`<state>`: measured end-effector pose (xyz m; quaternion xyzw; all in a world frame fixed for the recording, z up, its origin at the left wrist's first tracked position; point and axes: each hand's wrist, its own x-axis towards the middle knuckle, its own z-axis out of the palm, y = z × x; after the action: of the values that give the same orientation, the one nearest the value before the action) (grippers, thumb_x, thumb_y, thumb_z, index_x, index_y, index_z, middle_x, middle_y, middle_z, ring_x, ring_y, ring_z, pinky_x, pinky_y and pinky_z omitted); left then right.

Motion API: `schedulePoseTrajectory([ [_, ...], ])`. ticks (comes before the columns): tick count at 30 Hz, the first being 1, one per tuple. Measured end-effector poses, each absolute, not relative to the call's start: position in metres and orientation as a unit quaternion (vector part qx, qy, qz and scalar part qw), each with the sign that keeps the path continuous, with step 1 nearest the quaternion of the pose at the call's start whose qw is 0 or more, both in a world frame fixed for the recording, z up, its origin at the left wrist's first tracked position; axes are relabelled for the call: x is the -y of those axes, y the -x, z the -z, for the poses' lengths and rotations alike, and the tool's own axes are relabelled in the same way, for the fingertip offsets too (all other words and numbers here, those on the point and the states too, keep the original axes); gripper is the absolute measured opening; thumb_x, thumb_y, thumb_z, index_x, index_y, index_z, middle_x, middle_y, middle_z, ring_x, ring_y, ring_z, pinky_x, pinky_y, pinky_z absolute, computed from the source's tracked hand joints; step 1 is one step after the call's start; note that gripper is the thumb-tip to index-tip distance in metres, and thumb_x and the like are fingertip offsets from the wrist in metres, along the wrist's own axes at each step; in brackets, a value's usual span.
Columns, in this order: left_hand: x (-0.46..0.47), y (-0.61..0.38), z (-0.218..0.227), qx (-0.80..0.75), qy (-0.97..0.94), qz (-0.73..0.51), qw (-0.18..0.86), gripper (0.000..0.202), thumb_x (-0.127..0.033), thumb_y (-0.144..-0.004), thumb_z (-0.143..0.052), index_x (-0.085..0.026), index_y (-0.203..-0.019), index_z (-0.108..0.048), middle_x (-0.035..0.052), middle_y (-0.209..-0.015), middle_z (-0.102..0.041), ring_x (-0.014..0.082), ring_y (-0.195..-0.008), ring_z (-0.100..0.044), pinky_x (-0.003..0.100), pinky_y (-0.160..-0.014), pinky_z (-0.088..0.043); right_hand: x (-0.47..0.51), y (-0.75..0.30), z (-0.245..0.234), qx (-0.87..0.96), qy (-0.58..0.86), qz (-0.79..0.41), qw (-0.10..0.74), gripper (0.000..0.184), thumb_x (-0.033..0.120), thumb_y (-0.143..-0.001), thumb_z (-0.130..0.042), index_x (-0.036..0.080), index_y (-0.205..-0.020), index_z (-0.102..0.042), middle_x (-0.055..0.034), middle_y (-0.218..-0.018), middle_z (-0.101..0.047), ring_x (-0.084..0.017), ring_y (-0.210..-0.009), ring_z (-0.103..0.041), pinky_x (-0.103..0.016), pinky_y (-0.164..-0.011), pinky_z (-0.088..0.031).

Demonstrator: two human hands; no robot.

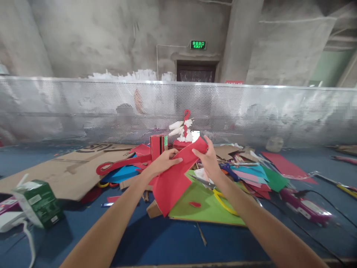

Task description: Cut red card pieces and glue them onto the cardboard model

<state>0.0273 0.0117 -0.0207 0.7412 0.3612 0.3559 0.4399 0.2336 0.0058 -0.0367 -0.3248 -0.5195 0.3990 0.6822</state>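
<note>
A red sheet [170, 188], apparently already cut to a notched outline, was held partly over the lime sheet [209, 213], gripped by the left hand [169, 162] and right hand [206, 157]. Beyond, a white-trimmed red model [185, 137] was untouched; remaining work could not be determined.

A blue tabletop [152, 242] with brown cardboard [72, 182] and a green box [40, 204] at left, a lime-green sheet [208, 211] mid-front

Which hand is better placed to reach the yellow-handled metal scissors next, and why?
Probably the right hand: the yellow-handled metal scissors lie near its wrist, on the lime-green sheet; the left hand is farther away. Both hold the notched red sheet, so the right would release first.
</note>
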Motion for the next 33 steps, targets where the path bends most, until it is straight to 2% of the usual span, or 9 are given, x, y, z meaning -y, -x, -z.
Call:
schedulePoseTrajectory([
  [4,-0.01,-0.031,0.025,-0.37,-0.73,-0.302,0.489,0.039,-0.05,-0.082,-0.075,-0.019,-0.103,-0.067,0.008,-0.098,-0.076,0.0216,-0.078,-0.072,0.031,-0.065,-0.057,-0.016,-0.243,0.044,0.548,0.351,-0.35,0.674,0.099,0.034,-0.073,-0.077,0.024,-0.156,-0.025,-0.0122,-0.129,-0.065,-0.027,-0.112,-0.066,-0.044,-0.101,-0.054],
  [7,-0.01,-0.033,0.03,-0.38,-0.721,-0.264,0.516,0.038,-0.051,-0.082,-0.075,-0.017,-0.098,-0.071,0.0108,-0.095,-0.078,0.023,-0.075,-0.073,0.033,-0.066,-0.057,-0.023,-0.251,0.047,0.551,0.369,-0.346,0.664,0.091,0.035,-0.072,-0.078,0.02,-0.151,-0.036,-0.0127,-0.124,-0.067,-0.026,-0.107,-0.067,-0.042,-0.097,-0.055],
  [11,-0.011,-0.036,0.033,-0.401,-0.732,-0.243,0.494,0.041,-0.05,-0.076,-0.079,-0.017,-0.1,-0.074,0.011,-0.098,-0.078,0.0272,-0.081,-0.075,0.035,-0.068,-0.057,-0.024,-0.26,0.048,0.579,0.388,-0.339,0.632,0.057,0.041,-0.076,-0.076,0.017,-0.125,-0.06,-0.0103,-0.109,-0.073,-0.025,-0.093,-0.069,-0.037,-0.081,-0.058],
  [14,-0.011,-0.037,0.03,-0.408,-0.747,-0.248,0.462,0.048,-0.047,-0.073,-0.081,-0.016,-0.11,-0.073,0.0092,-0.1,-0.078,0.0283,-0.085,-0.075,0.036,-0.072,-0.057,-0.021,-0.264,0.046,0.596,0.385,-0.356,0.608,0.042,0.047,-0.076,-0.076,0.016,-0.104,-0.068,-0.0068,-0.093,-0.074,-0.022,-0.08,-0.068,-0.032,-0.069,-0.057],
  [17,-0.011,-0.033,0.022,-0.396,-0.788,-0.25,0.4,0.057,-0.042,-0.07,-0.083,-0.017,-0.12,-0.07,0.0068,-0.107,-0.077,0.0288,-0.095,-0.073,0.035,-0.079,-0.056,-0.017,-0.268,0.044,0.595,0.393,-0.379,0.59,0.038,0.049,-0.074,-0.078,0.015,-0.091,-0.069,-0.0035,-0.078,-0.072,-0.018,-0.066,-0.064,-0.029,-0.06,-0.054],
  [19,-0.012,-0.028,0.017,-0.385,-0.817,-0.242,0.354,0.06,-0.043,-0.07,-0.083,-0.019,-0.123,-0.068,0.0058,-0.112,-0.076,0.0292,-0.102,-0.071,0.034,-0.082,-0.055,-0.016,-0.27,0.044,0.601,0.39,-0.398,0.573,0.036,0.046,-0.075,-0.078,0.016,-0.092,-0.071,-0.0029,-0.078,-0.072,-0.015,-0.062,-0.062,-0.027,-0.058,-0.053],
  [26,-0.02,-0.002,0.004,-0.421,-0.847,-0.186,0.268,0.045,-0.056,-0.085,-0.062,-0.018,-0.107,-0.071,0.0068,-0.112,-0.076,0.0283,-0.1,-0.071,0.032,-0.078,-0.054,-0.022,-0.274,0.051,0.645,0.365,-0.435,0.512,0.03,0.038,-0.077,-0.078,0.015,-0.096,-0.072,-0.0047,-0.086,-0.076,-0.014,-0.063,-0.065,-0.025,-0.058,-0.055],
  [30,-0.023,0.011,-0.001,-0.461,-0.848,-0.15,0.212,0.047,-0.049,-0.076,-0.071,-0.019,-0.112,-0.071,0.0084,-0.118,-0.075,0.0321,-0.108,-0.069,0.036,-0.087,-0.053,-0.024,-0.273,0.058,0.696,0.375,-0.43,0.436,0.028,0.04,-0.084,-0.071,0.016,-0.099,-0.069,-0.0052,-0.091,-0.074,-0.014,-0.067,-0.066,-0.024,-0.057,-0.055],
  [33,-0.022,0.018,-0.004,-0.482,-0.854,-0.113,0.161,0.058,-0.046,-0.07,-0.075,-0.019,-0.121,-0.069,0.0102,-0.128,-0.071,0.0351,-0.117,-0.065,0.039,-0.095,-0.051,-0.023,-0.273,0.061,0.735,0.409,-0.386,0.378,0.025,0.042,-0.09,-0.064,0.016,-0.093,-0.066,-0.0025,-0.08,-0.07,-0.013,-0.062,-0.062,-0.023,-0.054,-0.052],
])
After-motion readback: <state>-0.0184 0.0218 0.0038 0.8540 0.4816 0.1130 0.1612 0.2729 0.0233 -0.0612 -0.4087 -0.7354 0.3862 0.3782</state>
